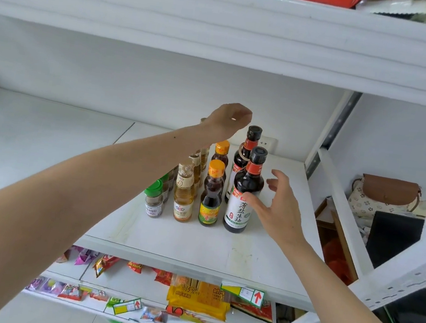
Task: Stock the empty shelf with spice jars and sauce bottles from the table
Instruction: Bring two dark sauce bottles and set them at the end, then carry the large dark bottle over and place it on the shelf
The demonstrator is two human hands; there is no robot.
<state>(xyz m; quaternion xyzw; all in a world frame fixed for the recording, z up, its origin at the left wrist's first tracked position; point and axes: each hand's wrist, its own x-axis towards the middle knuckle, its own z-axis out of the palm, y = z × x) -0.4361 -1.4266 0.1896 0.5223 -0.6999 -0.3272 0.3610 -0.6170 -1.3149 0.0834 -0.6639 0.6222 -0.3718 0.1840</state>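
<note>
Four rows of bottles and jars stand on the white shelf [194, 251]. From the left, the front of each row is a green-lidded spice jar [153, 199], a pale vinegar bottle [183, 195], an orange-capped dark sauce bottle [211, 196] and a tall soy sauce bottle [243, 192]. A second soy sauce bottle [246, 149] stands behind the tall one. My right hand [278, 210] is beside the front soy bottle, fingers spread, thumb against its label. My left hand [228, 120] reaches over the rows to the back; its fingers are hidden behind it.
The upper shelf board [224, 27] hangs low above my hands. Snack packets, a yellow pack [196, 297] and price tags [243, 294] fill the lower shelves. A brown and patterned bag [386, 195] sits beyond the slotted upright [328, 138] on the right. Bare shelf surface stretches to the left.
</note>
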